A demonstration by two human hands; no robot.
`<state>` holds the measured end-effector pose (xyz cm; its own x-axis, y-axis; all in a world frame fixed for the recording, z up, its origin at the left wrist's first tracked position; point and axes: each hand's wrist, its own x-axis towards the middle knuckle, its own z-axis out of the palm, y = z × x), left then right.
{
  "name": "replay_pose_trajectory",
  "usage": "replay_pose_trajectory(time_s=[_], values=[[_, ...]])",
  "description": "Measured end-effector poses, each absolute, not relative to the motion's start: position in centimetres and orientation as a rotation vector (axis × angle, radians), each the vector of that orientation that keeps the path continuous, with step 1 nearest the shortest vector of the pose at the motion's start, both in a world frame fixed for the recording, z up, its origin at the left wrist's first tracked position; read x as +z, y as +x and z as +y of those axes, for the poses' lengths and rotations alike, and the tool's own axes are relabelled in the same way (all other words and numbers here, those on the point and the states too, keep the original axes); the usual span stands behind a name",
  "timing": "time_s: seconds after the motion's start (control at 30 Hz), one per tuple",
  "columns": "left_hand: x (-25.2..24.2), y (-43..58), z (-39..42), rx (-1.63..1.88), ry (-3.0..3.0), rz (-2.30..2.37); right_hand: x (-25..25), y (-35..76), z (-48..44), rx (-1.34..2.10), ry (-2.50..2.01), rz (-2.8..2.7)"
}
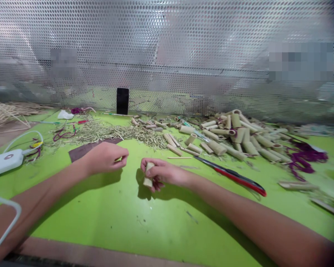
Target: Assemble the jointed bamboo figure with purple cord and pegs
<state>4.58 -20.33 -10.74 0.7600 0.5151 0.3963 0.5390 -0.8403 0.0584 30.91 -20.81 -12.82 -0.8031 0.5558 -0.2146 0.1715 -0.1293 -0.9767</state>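
A perforated metal screen (167,44) closes off the far side of a bright green worktop (167,218), and a black phone (123,101) stands upright against it. Across the right of the worktop lies a large heap of cut bamboo tubes (233,137), with loose fibrous bamboo shavings (100,132) spread to the left of it and tangles of purple cord (303,157) beyond its right end. Nearer the left edge sit a white plastic device (4,162) with a white cable and a dark brown mat (86,150), partly under the shavings. A long red-and-black handled tool (236,177) lies to the right of the hands, and a thin wooden stick (179,157) lies just ahead of them. The hands are apart but near each other, held above the open green middle of the worktop. The right hand (164,173) wraps its fingers around a short bamboo tube (148,175), which stands nearly upright with its end clear of the fingers. The left hand (104,158) pinches a small pale sliver (118,159), too small to identify. For fine work, this spacing looks sound: a snug grip on the tube steadies it, while a light fingertip pinch gives close control of the sliver.
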Motion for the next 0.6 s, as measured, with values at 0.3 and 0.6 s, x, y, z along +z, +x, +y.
replay_pose_trajectory(time_s=[0.3,0.6], values=[[-9.8,1.2,-18.4,-0.471,-2.78,-1.207,-12.6,30.9,-21.1,1.986,-0.822,-1.892],[-9.9,8.4,-24.7,-0.433,-3.241,-1.034,-11.6,30.4,-21.9,1.902,-0.936,-1.946]])
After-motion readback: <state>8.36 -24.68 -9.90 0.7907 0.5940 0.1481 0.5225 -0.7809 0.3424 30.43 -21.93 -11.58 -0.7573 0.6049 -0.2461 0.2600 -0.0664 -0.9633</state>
